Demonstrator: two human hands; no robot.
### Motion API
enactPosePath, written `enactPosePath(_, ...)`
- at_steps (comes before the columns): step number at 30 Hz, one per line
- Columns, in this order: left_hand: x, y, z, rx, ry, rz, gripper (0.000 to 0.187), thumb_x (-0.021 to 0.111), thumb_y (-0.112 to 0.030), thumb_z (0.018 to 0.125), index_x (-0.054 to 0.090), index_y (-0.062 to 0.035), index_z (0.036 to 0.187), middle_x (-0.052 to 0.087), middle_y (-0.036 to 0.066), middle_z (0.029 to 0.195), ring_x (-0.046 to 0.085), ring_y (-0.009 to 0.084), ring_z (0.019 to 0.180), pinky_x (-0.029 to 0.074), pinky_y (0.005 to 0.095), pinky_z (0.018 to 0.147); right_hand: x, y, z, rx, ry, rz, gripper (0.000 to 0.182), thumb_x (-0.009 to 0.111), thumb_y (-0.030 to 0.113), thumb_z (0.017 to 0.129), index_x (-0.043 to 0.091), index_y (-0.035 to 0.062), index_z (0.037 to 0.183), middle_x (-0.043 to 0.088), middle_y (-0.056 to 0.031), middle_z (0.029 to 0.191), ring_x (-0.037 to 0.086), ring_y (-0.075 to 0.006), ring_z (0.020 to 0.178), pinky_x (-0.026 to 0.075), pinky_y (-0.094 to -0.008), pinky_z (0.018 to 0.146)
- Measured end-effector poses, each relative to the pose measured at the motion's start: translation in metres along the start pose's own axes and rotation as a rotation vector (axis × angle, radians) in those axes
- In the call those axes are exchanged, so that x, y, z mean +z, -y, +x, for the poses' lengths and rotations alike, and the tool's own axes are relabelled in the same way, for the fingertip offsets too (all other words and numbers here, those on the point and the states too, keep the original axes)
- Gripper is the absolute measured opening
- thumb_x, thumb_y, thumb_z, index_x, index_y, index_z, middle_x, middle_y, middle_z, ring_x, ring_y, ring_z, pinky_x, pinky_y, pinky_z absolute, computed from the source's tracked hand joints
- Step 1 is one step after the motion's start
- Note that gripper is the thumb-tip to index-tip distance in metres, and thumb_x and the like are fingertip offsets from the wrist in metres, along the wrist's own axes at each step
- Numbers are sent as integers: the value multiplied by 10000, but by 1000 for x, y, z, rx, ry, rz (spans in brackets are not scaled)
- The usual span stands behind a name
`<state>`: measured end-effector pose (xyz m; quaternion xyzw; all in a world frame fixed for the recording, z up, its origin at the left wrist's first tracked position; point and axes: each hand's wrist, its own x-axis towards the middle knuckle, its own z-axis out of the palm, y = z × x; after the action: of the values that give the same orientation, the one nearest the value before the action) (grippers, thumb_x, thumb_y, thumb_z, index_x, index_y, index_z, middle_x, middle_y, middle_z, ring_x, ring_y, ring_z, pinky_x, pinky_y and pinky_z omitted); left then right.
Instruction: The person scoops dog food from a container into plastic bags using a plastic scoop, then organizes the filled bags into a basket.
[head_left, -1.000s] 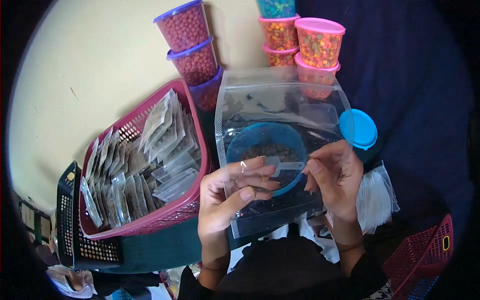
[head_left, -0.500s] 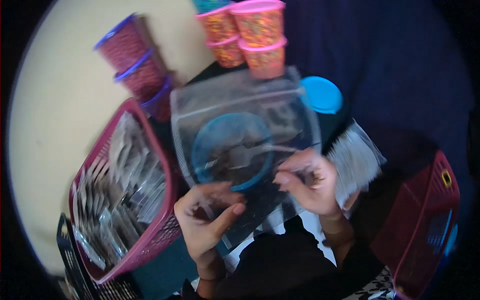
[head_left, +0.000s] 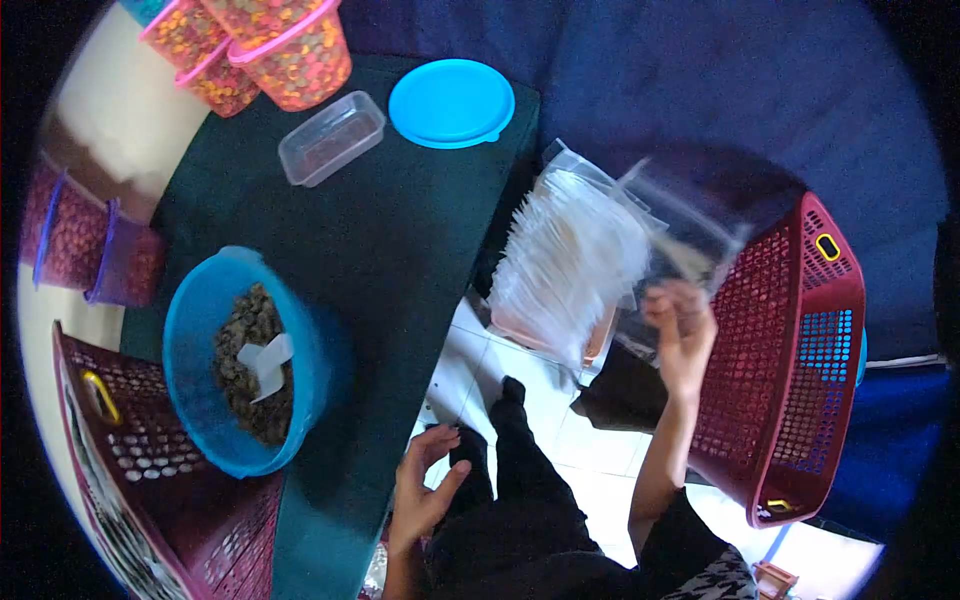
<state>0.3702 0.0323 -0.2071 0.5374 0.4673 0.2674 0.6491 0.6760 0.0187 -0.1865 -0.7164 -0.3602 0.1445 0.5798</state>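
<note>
A clear plastic bag (head_left: 690, 225) hangs from my right hand (head_left: 683, 325), whose fingers are pinched on its lower edge. Beside it, to the left, stands a thick stack of clear bags with pale contents or inserts (head_left: 570, 250). My left hand (head_left: 428, 485) is near the table's edge, thumb and fingers apart, holding nothing. On the dark green table (head_left: 400, 250) a blue tub (head_left: 325, 350) holds a dark crumbly substance (head_left: 250, 330) and a white scoop (head_left: 268, 365).
A blue lid (head_left: 452, 103) and a small clear tray (head_left: 333, 138) lie at the table's back. Pink-lidded tubs (head_left: 295, 65) and purple-lidded tubs (head_left: 75, 230) stand left. Maroon baskets stand at lower left (head_left: 160, 430) and right (head_left: 760, 370).
The view has swung right. The clear bag that was in front of the blue tub is no longer there; my right hand now has a bag beside the stack. My left hand stays open.
</note>
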Motion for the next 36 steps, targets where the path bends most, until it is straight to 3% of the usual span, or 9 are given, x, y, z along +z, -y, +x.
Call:
enactPosePath(2,7,23,17,-70,-42,12,426,621,-53,725,417,1,1095,514,137,1047,521,213,952,401,331,847,-9,-7,31,-79,-162,-22,108,449,-15,818,509,-15,907,592,-85,829,561,-121,729,468,-240,640)
enactPosePath(6,31,64,60,-148,-106,2,404,591,-73,755,399,-9,1105,512,125,1013,520,181,902,407,301,814,1,-36,63,-178,-203,-10,90,470,4,823,512,-27,896,591,-84,813,555,-115,700,462,-235,648)
enactPosePath(12,75,106,117,-233,-101,-188,484,571,-88,772,313,-20,1176,441,132,1084,477,169,913,405,286,797,32,-118,91,-391,8,-446,180,493,-58,746,540,7,906,599,-140,796,608,-219,741,458,-263,660)
enactPosePath(13,83,114,126,-239,-109,-185,495,571,-91,772,304,-26,1185,428,135,1096,473,177,919,407,288,795,35,-128,91,-334,71,-461,193,494,-62,736,536,5,913,591,-158,819,606,-259,773,464,-277,670)
enactPosePath(21,117,138,165,-337,-151,-224,598,579,-138,775,214,-38,1238,365,164,1148,462,240,962,418,354,799,21,-111,82,-255,288,-522,234,492,-108,695,517,-4,903,567,-171,787,593,-276,706,458,-303,611)
enactPosePath(26,125,152,168,-318,-106,-228,606,566,-166,786,195,-19,1241,346,176,1174,422,284,1045,392,394,843,17,-99,80,-146,480,-684,213,418,-59,740,465,-13,943,568,-200,740,579,-349,663,460,-368,567)
enactPosePath(30,130,155,172,-269,-115,-300,535,553,-153,793,263,40,1199,388,177,1158,403,269,1079,376,368,871,33,-104,84,74,508,-706,199,410,-7,773,415,-34,971,571,-196,673,577,-361,621,461,-408,546)
enactPosePath(34,137,156,177,-233,-166,-304,502,555,-130,789,298,31,1188,416,170,1136,449,246,1031,408,341,835,35,-98,73,73,583,-696,248,413,7,776,400,-38,1019,568,-205,667,575,-365,610,462,-425,546)
enactPosePath(36,140,151,181,-333,-138,-396,493,558,-97,781,305,20,1187,434,161,1118,496,236,959,444,314,776,40,-100,60,133,700,-748,316,420,4,767,387,-39,1078,554,-236,661,569,-379,615,452,-439,548)
